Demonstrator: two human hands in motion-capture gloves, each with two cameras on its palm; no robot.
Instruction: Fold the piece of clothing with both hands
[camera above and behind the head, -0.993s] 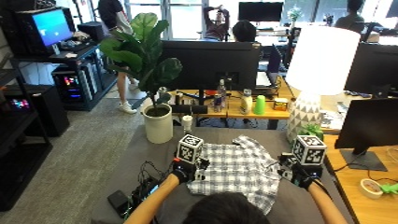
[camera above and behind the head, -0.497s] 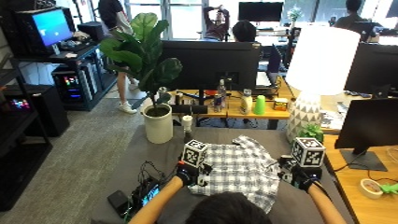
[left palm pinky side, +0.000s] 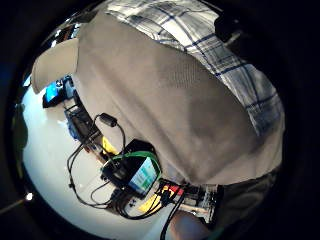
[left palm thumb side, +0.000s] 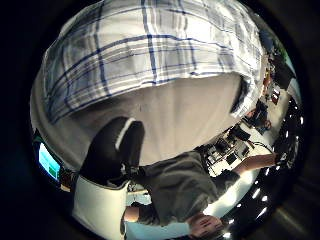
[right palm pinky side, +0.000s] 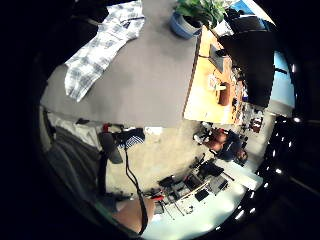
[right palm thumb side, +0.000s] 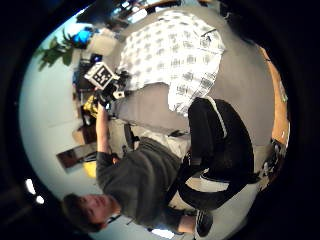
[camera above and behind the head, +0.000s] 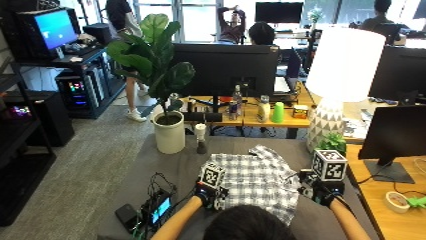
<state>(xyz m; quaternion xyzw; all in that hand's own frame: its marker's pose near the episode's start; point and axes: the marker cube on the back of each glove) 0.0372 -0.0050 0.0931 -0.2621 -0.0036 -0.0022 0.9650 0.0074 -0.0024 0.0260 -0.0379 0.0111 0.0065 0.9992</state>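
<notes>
Blue-and-white checked cotton shirt (camera above and behind the head: 259, 182) spread flat on a grey fabric-covered counter (camera above and behind the head: 170, 170), collar end toward the far edge, one sleeve trailing toward the near right corner

Left hand (camera above and behind the head: 208, 194) in a black glove at the shirt's near left edge, right hand (camera above and behind the head: 319, 189) in a black glove just off the shirt's right side, near the sleeve; from the outside view, impossible to tell whether either hand grips the cloth, fingers hidden under the gloves' gear

From the left thumb side palm view, checked cloth (left palm thumb side: 150, 45) close to the palm, a black-gloved thumb (left palm thumb side: 112, 150) over bare grey surface beside the hem, not touching the fabric; from the right thumb side palm view, black-gloved fingers (right palm thumb side: 215, 145) curled above the counter near the shirt's hem (right palm thumb side: 192, 95), holding nothing visible

Tall fiddle-leaf plant in a white cylindrical pot (camera above and behind the head: 168, 132) at the counter's far left corner, white lamp with a patterned base (camera above and behind the head: 329, 120) at the far right, small device with a lit screen and tangled black cables (camera above and behind the head: 156, 210) at the near left edge
</notes>
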